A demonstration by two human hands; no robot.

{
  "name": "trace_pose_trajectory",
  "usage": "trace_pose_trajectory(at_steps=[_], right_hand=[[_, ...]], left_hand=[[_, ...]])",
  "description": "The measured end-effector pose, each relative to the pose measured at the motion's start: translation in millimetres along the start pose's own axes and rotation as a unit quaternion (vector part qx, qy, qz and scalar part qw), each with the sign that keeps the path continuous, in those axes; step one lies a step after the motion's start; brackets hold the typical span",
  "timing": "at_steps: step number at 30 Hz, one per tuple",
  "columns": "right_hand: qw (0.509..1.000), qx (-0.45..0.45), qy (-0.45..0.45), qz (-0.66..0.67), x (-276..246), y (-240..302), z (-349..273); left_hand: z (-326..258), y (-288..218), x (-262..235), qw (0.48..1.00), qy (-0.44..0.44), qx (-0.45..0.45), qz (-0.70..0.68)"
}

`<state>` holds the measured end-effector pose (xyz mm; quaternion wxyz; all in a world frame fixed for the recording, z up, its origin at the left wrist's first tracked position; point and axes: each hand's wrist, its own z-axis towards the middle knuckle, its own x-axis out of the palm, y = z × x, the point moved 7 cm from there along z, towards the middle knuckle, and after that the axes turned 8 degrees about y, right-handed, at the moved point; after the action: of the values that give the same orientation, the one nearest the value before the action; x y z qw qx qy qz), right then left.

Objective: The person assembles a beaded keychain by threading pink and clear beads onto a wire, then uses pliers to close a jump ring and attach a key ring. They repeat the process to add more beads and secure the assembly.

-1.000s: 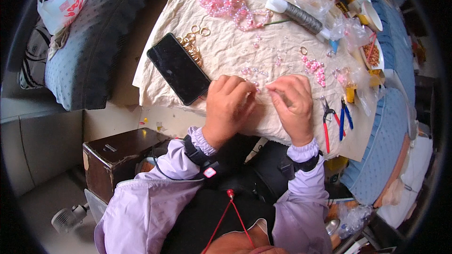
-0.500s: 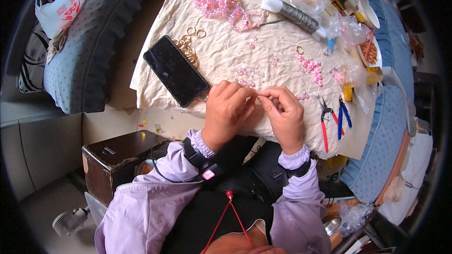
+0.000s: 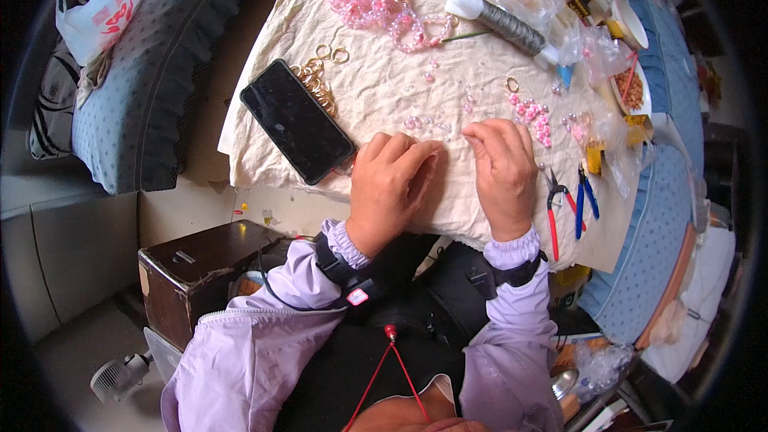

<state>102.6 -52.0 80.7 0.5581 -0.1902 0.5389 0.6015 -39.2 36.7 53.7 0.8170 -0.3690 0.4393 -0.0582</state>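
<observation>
Over the near part of a cream cloth point(image 3: 272, 40), my left hand point(image 3: 390, 192) is closed, thumb and forefinger together; what they hold, if anything, is too small to see. Apart from it on the right, my right hand point(image 3: 506, 184) has its fingertips pinched together, with any contents not visible. Small clear and pink loose beads point(image 3: 426, 124) lie just beyond both hands. Pink beads point(image 3: 530, 117) cluster past the right hand. A black phone point(image 3: 296, 122) rests left of my left hand, beside several gold rings point(image 3: 318, 90).
Red-handled pliers point(image 3: 553, 228) and blue-handled pliers point(image 3: 588, 200) lie right of my right hand. A heap of pink bead strands point(image 3: 364, 0) sits at the far side, near a spool of grey thread point(image 3: 512, 28). Plastic bags point(image 3: 596, 52) and a bowl point(image 3: 640, 96) crowd the right edge.
My right hand has moved away from the left one, to the right and slightly farther out. The left hand has stayed nearly in place.
</observation>
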Motion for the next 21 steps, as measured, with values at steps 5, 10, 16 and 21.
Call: trace_pose_trajectory(at_steps=[5, 10, 16, 21], right_hand=[[1.000, -0.015, 0.004, -0.014, 2.9, 3.0, 1.1], [1.000, -0.021, 0.011, -0.017, 5.2, 2.0, 1.0], [1.000, -0.024, 0.006, -0.017, 5.1, 2.1, 0.6], [1.000, -0.019, 0.005, -0.014, 3.6, 1.9, 0.3]], left_hand=[[1.3, -0.8, 0.1, 1.000, 0.004, -0.003, 0.002], [2.1, -1.6, 0.3, 1.000, 0.008, 0.000, 0.009], [1.9, -1.1, 0.5, 1.000, 0.005, 0.000, 0.011], [1.7, -0.6, 1.4, 1.000, 0.003, 0.003, 0.014]])
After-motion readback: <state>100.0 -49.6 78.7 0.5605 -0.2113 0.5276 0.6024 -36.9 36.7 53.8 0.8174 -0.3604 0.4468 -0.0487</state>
